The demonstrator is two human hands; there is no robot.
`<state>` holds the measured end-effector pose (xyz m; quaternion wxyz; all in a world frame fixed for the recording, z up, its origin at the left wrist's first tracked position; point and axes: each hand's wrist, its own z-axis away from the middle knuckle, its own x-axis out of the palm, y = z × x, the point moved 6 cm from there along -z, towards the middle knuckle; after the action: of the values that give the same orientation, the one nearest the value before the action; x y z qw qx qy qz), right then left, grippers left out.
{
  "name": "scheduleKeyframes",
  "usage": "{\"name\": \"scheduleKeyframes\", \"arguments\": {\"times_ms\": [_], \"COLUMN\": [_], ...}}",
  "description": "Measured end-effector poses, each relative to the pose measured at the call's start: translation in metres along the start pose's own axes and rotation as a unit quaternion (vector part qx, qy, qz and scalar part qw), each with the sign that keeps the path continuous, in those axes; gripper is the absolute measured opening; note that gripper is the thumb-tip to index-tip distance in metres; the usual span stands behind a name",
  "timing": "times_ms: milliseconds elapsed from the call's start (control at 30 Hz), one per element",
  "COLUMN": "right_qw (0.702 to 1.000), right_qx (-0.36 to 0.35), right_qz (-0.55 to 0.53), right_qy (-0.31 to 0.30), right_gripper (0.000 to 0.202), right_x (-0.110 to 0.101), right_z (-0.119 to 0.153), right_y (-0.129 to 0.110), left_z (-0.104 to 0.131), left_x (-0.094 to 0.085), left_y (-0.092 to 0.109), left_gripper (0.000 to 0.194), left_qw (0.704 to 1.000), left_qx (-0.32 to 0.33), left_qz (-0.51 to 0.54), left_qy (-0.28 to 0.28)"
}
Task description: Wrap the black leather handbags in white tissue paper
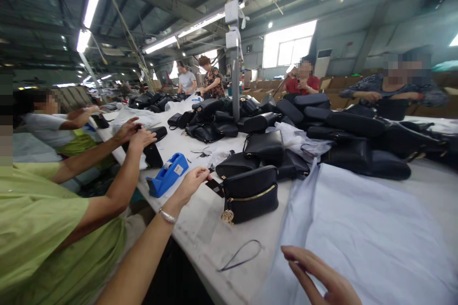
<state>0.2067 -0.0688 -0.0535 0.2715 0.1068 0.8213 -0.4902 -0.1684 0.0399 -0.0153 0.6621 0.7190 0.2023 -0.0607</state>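
My left hand [195,181], with a silver bracelet at the wrist, has its fingertips pinched on a black tag [214,188] beside a small black bag. The bag [252,196] stands upright on the table, with a gold zipper across its front and a round gold charm [227,216] hanging at its left. At the lower right, my right hand [318,271] is held over pale sheeting [372,219], thumb and fingers apart, holding nothing. A thin dark cord loop [243,255] lies on the table between my hands.
A blue tape dispenser [167,174] stands left of my left hand. Black bags [347,126] are piled across the table [200,233], with clear plastic [300,140] among them. At the left, a person in a green shirt [43,209] handles a black bag. Other people work beyond the pile.
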Motion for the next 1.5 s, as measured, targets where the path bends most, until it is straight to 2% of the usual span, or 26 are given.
{"name": "scheduleKeyframes", "arguments": {"times_ms": [67, 133, 200, 267, 367, 433, 500, 533, 567, 600, 633, 667, 700, 733, 800, 867, 933, 1067, 1200, 1267, 1333, 1433, 1500], "right_qw": [0.999, 0.996, 0.990, 0.978, 0.949, 0.923, 0.892, 0.873, 0.854, 0.836, 0.825, 0.822, 0.828, 0.844, 0.889, 0.936, 0.962, 0.968, 0.969, 0.971, 0.974, 0.981, 0.982], "right_qx": [0.014, 0.032, 0.052, 0.079, 0.129, 0.166, 0.199, 0.211, 0.220, 0.225, 0.228, 0.232, 0.234, 0.233, 0.217, 0.188, 0.161, 0.143, 0.131, 0.116, 0.101, 0.071, 0.071], "right_qz": [-0.023, -0.066, -0.124, -0.191, -0.289, -0.343, -0.391, -0.417, -0.442, -0.461, -0.471, -0.468, -0.453, -0.430, -0.359, -0.269, -0.197, -0.186, -0.193, -0.194, -0.187, -0.142, -0.093], "right_qy": [0.037, 0.054, 0.042, 0.016, 0.016, 0.056, 0.110, 0.139, 0.166, 0.194, 0.215, 0.229, 0.232, 0.223, 0.181, 0.130, 0.097, 0.092, 0.086, 0.078, 0.080, 0.110, 0.151], "right_gripper": [0.024, 0.028, 0.034, 0.039, 0.044, 0.041, 0.037, 0.035, 0.035, 0.036, 0.037, 0.038, 0.039, 0.040, 0.039, 0.033, 0.027, 0.023, 0.023, 0.022, 0.022, 0.025, 0.028], "right_x": [-0.008, -0.011, -0.007, 0.001, 0.007, 0.004, -0.004, -0.009, -0.015, -0.021, -0.027, -0.033, -0.037, -0.039, -0.039, -0.034, -0.027, -0.008, 0.012, 0.011, -0.003, -0.047, -0.084], "right_z": [-0.003, -0.009, -0.016, -0.020, -0.016, -0.005, 0.008, 0.015, 0.021, 0.026, 0.030, 0.031, 0.029, 0.025, 0.006, -0.021, -0.053, -0.105, -0.129, -0.131, -0.122, -0.082, -0.039], "right_y": [-0.016, -0.032, -0.047, -0.059, -0.063, -0.056, -0.044, -0.037, -0.029, -0.022, -0.014, -0.006, 0.001, 0.007, 0.018, 0.026, 0.034, 0.050, 0.052, 0.043, 0.028, -0.003, -0.019], "left_z": [0.026, 0.054, 0.083, 0.110, 0.152, 0.176, 0.188, 0.188, 0.182, 0.173, 0.161, 0.149, 0.137, 0.124, 0.096, 0.079, 0.073, 0.074, 0.073, 0.076, 0.086, 0.113, 0.133], "left_x": [0.001, 0.013, 0.035, 0.064, 0.116, 0.147, 0.165, 0.167, 0.162, 0.151, 0.135, 0.116, 0.100, 0.089, 0.082, 0.088, 0.098, 0.114, 0.117, 0.112, 0.107, 0.111, 0.129], "left_y": [0.031, 0.062, 0.089, 0.108, 0.116, 0.113, 0.107, 0.104, 0.100, 0.096, 0.091, 0.085, 0.076, 0.064, 0.034, 0.016, 0.007, -0.004, -0.009, -0.005, 0.008, 0.041, 0.066], "left_gripper": [0.035, 0.033, 0.028, 0.024, 0.020, 0.019, 0.020, 0.021, 0.021, 0.022, 0.024, 0.031, 0.042, 0.055, 0.073, 0.077, 0.074, 0.063, 0.056, 0.055, 0.057, 0.061, 0.061], "left_qw": [1.000, 0.997, 0.990, 0.986, 0.983, 0.979, 0.976, 0.979, 0.984, 0.988, 0.987, 0.978, 0.967, 0.962, 0.978, 0.986, 0.990, 0.991, 0.990, 0.989, 0.988, 0.991, 0.993], "left_qx": [0.010, 0.018, 0.038, 0.054, 0.064, 0.070, 0.079, 0.092, 0.110, 0.132, 0.153, 0.164, 0.169, 0.154, 0.067, 0.032, 0.030, 0.032, 0.039, 0.044, 0.046, 0.045, 0.046], "left_qz": [0.022, 0.040, 0.081, 0.098, 0.073, 0.061, 0.048, 0.028, 0.001, -0.030, -0.056, -0.066, -0.055, -0.034, 0.033, 0.063, 0.075, 0.090, 0.106, 0.111, 0.111, 0.097, 0.098], "left_qy": [-0.018, -0.056, -0.107, -0.126, -0.153, -0.179, -0.195, -0.181, -0.140, -0.079, 0.010, 0.110, 0.184, 0.222, 0.196, 0.150, 0.115, 0.091, 0.085, 0.087, 0.092, 0.080, 0.040]}}
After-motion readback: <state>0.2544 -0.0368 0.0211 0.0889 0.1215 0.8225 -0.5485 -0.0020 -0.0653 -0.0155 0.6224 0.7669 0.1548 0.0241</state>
